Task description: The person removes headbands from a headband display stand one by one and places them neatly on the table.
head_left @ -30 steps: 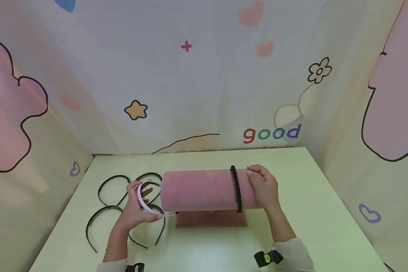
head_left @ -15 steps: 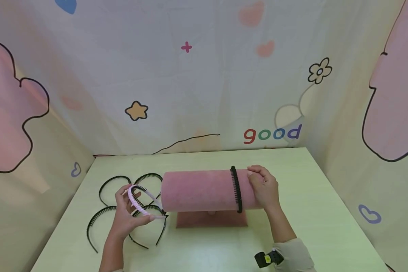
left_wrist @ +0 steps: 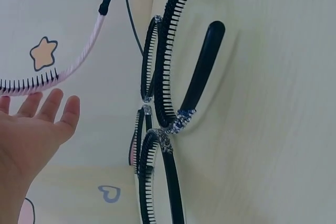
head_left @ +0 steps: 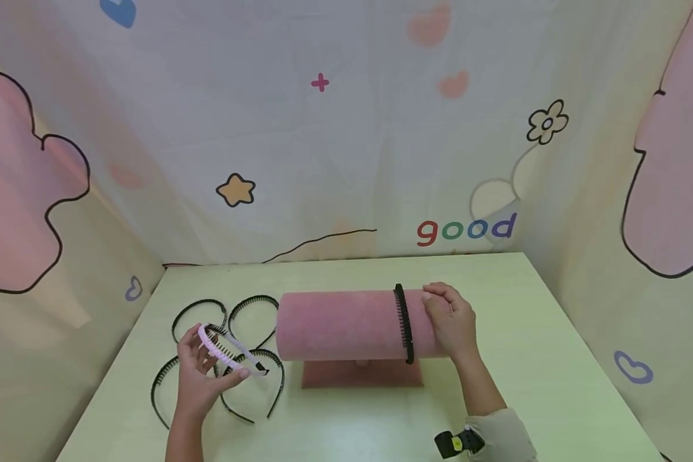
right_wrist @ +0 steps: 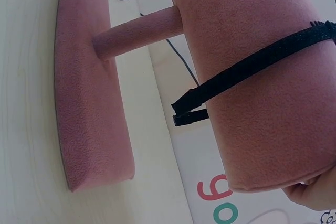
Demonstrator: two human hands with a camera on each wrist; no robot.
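Observation:
My left hand [head_left: 197, 384] holds a lilac headband [head_left: 215, 350] with dark inner teeth and black tips, between thumb and fingers, above several black headbands. In the left wrist view the lilac headband [left_wrist: 83, 56] rests along the fingertips of the left hand [left_wrist: 31, 140]. At the right end of a pink plush cylinder [head_left: 335, 327], my right hand [head_left: 453, 324] grips the rim, thumb on the front. A black toothed headband [head_left: 403, 324] wraps the cylinder just left of that hand. The right wrist view shows this black headband [right_wrist: 252, 64] with its two ends below the cylinder.
Several black toothed headbands [head_left: 280, 385] lie at the table's left, some with glittery ends [left_wrist: 184, 120]. A pink post [right_wrist: 139, 32] and flat base [right_wrist: 86, 108] carry the cylinder. The pale table [head_left: 525, 385] meets a printed cloth backdrop [head_left: 346, 160] behind.
The left hand has drawn the lilac headband leftward, away from the cylinder's left end, and tilted it. The right hand keeps its grip on the cylinder, and the black headband there stays in place.

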